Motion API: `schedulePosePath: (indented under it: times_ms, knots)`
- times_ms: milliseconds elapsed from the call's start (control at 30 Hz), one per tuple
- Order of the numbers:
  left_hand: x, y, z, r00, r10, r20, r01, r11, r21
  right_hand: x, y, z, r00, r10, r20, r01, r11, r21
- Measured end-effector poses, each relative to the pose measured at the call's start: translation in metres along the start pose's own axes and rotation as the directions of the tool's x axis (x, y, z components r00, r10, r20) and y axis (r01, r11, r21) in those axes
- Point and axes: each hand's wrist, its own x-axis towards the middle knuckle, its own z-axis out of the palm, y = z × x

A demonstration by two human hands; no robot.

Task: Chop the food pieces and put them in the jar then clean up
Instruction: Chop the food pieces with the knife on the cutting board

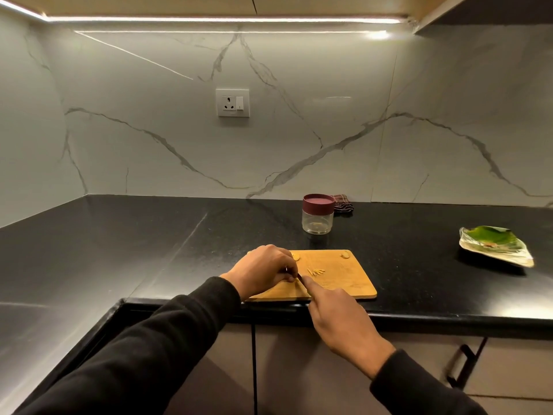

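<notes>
On a wooden cutting board at the counter's near edge, the left hand curls its fingers over a food piece while the right hand grips a knife, forefinger along the blade. Cut slivers lie just right of the blade; a lidded clear jar stands beyond the board, a leaf-lined plate far right

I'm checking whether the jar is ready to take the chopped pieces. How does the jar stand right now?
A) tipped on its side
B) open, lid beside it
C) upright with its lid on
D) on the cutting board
C: the jar stands upright behind the cutting board, its maroon lid on.
</notes>
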Motion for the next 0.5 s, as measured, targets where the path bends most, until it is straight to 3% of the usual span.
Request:
schedulePosePath:
  times_ms: [500]
  knots:
    - [-0.0014, -0.0002, 0.0016, 0.999, -0.04, -0.023, 0.039, 0.998, -0.047, 0.0004, 0.0029, 0.0061, 1.0, 0.002, 0.009, -0.002, 1.0, 0.022]
